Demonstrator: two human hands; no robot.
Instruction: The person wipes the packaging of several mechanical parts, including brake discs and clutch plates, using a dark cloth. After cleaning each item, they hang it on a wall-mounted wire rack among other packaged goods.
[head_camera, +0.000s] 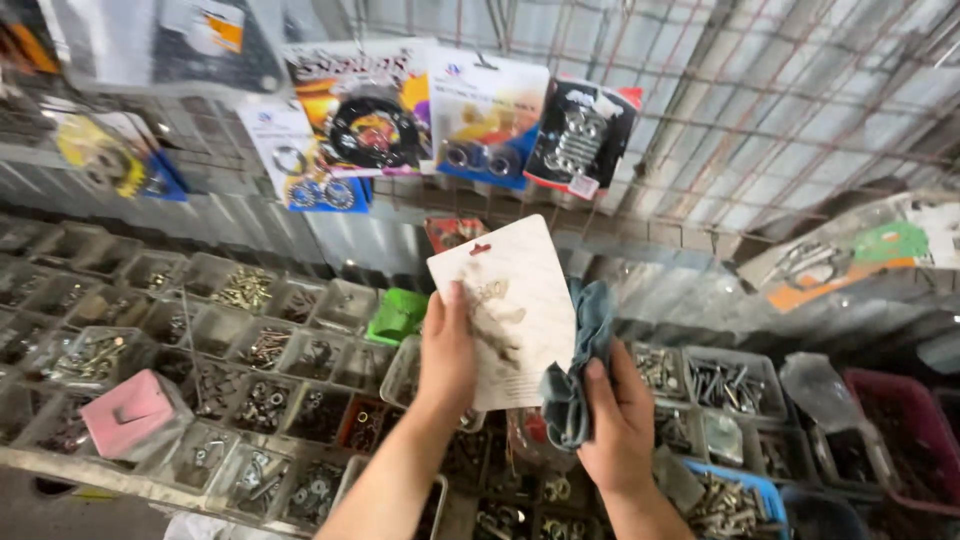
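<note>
The backing card (510, 305), a pale rectangular card with rounded corners and a small hang slot at its top edge, is held upright in mid-air above the rows of parts bins, its plain, dirt-smudged side toward the camera. The left hand (447, 355) has its grip clamped on the card's lower left edge, thumb on the facing side, which appears to keep the smudged face exposed and steady. The right hand (617, 415) has its grip closed on a bunched blue-grey cloth (580, 370), pressed against the card's right edge, a position that suits wiping. Below the card, the worktop carries a grid of clear plastic trays (250, 350) filled with bolts, nuts and washers. Left of the card and lower, a pink box (130, 412) rests on the trays; just left of the card sits a green container (398, 315). To the lower right of the card stand a blue bin (745, 485) and a dark red bin (910, 420). Above the card, packaged parts (480, 115) hang on a wire mesh wall (760, 130).
</note>
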